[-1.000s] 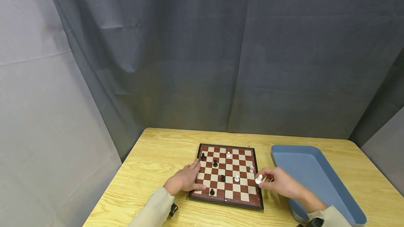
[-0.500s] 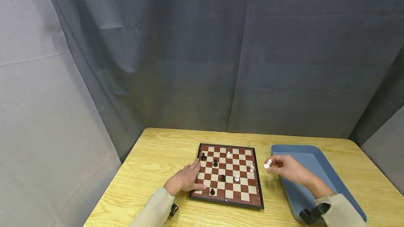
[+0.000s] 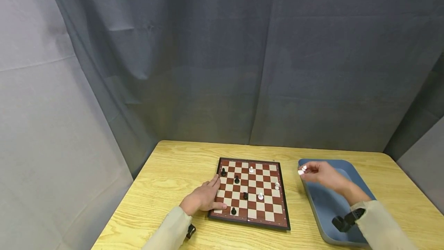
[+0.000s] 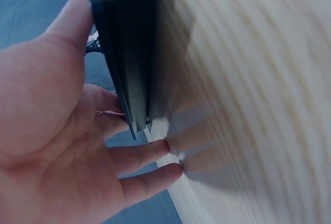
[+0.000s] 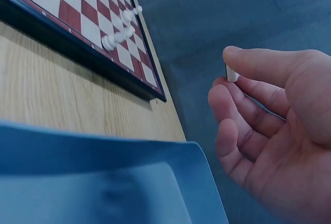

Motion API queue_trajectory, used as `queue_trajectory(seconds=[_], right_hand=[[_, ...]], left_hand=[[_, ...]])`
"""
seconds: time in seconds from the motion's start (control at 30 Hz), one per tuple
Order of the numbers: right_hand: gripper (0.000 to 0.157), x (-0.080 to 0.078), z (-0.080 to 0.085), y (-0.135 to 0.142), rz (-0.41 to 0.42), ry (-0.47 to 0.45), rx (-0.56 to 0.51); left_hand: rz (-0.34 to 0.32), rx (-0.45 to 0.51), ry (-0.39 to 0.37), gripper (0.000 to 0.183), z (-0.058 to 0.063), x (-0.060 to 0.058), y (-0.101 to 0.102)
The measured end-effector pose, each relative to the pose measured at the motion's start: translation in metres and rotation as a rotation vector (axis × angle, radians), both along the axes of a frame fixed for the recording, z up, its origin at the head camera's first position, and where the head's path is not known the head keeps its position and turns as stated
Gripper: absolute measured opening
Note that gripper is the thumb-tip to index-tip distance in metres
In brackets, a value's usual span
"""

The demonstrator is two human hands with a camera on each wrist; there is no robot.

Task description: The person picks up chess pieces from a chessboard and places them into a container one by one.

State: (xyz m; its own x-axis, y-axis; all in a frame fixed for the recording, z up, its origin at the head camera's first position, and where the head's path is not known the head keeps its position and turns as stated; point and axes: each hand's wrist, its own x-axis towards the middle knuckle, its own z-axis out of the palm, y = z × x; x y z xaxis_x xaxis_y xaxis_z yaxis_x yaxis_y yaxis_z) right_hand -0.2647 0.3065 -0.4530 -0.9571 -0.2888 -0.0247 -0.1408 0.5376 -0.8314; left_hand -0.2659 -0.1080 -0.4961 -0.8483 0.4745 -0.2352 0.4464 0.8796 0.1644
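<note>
Grey curtain hangs across the upper part of the head view, with a pale wood table below it. From where I stand, a brown-and-cream chessboard lies flat at the lower middle of the frame, its dark rim facing out. Four black pieces stand on its left half and three white pieces on its right half.

At the board's left edge rests the left hand, fingers extended and grasping nothing; its thumb lies over the lower left corner of the board, and in the left wrist view two fingertips meet the wood.

Toward the lower right, the right hand pinches a white chess piece between thumb and fingertips, its other fingers curled. It hangs by the upper left corner of a blue tray, the held piece well apart from the board.
</note>
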Motion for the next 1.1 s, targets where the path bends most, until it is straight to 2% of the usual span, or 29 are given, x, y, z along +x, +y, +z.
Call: queue_trajectory(seconds=[0.27,0.63,1.1], right_hand=[[0.029,-0.01,-0.004,0.013,-0.029,-0.029,0.02],[0.028,-0.019,-0.01,0.027,-0.09,-0.057,0.065],[0.025,-0.03,-0.031,0.037,-0.162,-0.047,0.163]], left_hand=[[0.0,-0.001,0.001,0.099,-0.001,0.0,0.0],[0.01,0.015,0.0,0.098,-0.002,-0.001,0.0],[-0.003,0.005,0.003,0.099,-0.002,-0.001,0.0]])
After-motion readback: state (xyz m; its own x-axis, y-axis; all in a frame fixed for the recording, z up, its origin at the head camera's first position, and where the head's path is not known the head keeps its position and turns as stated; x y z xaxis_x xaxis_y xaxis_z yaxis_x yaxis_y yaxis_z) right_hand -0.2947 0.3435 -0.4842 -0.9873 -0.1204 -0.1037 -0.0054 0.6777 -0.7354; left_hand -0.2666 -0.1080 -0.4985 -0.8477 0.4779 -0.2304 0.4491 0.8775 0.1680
